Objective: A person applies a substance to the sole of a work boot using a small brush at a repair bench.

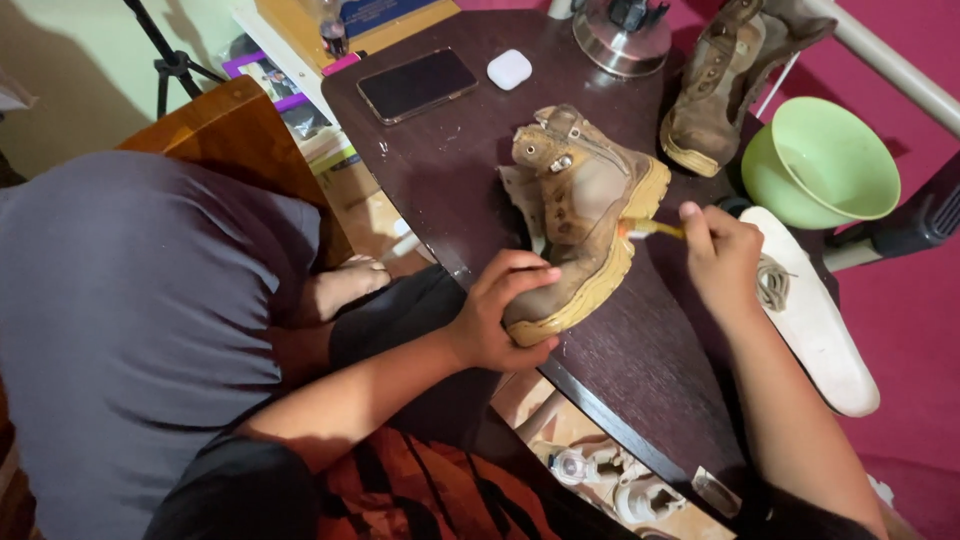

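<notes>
Table [640,340] of dark wood bears the tan, scuffed boot [585,215] lying on its side, pale sole toward you. Your left hand [500,310] clasps its toe; your right hand [720,255] pinches a small brush [650,229], tip touching the sole's edge.

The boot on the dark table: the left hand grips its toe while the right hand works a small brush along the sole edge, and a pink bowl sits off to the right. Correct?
Not quite. The bowl is light green, not pink, as the head view shows. The rest holds: the left hand grips the toe of the boot on the dark table, and the right hand works a small brush along the sole edge.
</notes>
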